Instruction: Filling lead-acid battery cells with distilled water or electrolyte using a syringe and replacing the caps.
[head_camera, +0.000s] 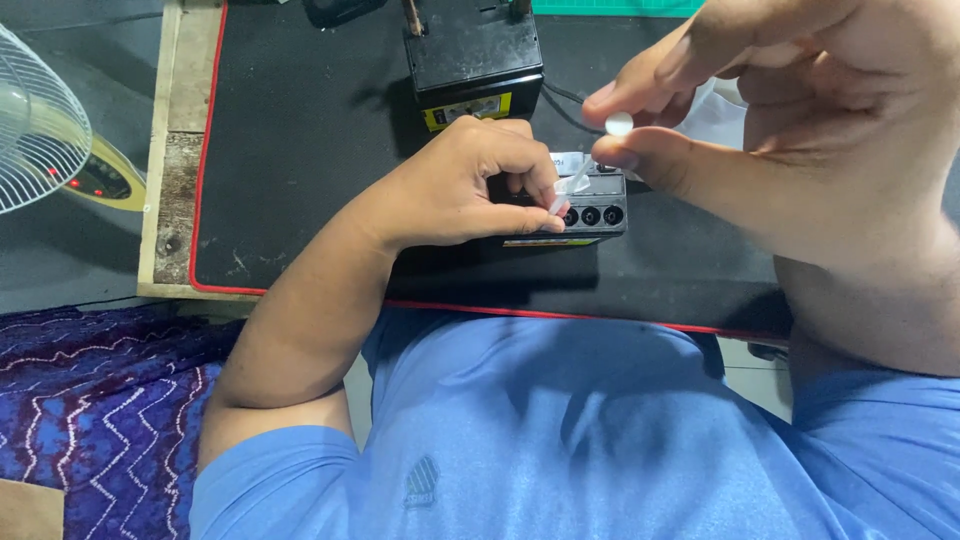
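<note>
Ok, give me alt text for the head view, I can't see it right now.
The left hand steadies a small black battery on a black mat, while the right hand pinches a small white cap just above it. A larger black battery sits behind, a white fan at far left.

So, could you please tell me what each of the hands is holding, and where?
The right hand pinches a small white cap by its edges between thumb and forefinger. The left hand grips the small black battery at its left end.
</note>
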